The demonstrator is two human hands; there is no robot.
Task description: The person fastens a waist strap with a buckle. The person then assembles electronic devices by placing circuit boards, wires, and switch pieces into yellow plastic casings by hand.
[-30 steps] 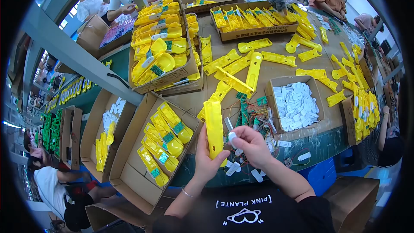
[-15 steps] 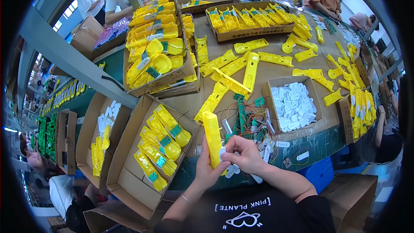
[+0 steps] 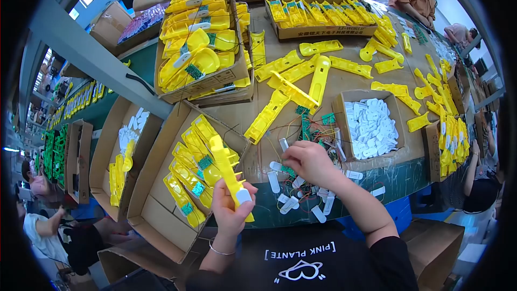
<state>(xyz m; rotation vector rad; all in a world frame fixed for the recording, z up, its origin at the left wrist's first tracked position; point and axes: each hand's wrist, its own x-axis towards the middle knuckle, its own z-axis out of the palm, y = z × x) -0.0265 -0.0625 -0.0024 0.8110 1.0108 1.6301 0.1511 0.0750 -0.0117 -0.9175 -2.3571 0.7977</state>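
Observation:
My left hand (image 3: 230, 211) is wrapped round a long yellow plastic shell (image 3: 225, 166), held tilted at the near right edge of a cardboard box. A white cap (image 3: 243, 196) sits at the shell's lower end, near my thumb. My right hand (image 3: 312, 166) is over a heap of green circuit boards (image 3: 306, 129), thin wires and white pieces, its fingertips bent together and pointing down-left. Whatever those fingertips may pinch is hidden. A small green board (image 3: 288, 172) shows just beneath them, and a white piece (image 3: 274, 181) lies close by.
The cardboard box (image 3: 156, 213) at left holds several yellow shells with boards. Further boxes of yellow shells (image 3: 323, 13) stand behind. White caps fill a small box (image 3: 371, 126) to the right. Loose yellow shells (image 3: 318, 83) lie across the table. A metal post (image 3: 97, 59) slants at left. Co-workers sit around.
My right hand has let go of the white cap on the yellow shell and moved right to the board heap. My left hand has carried the shell left and tilted it.

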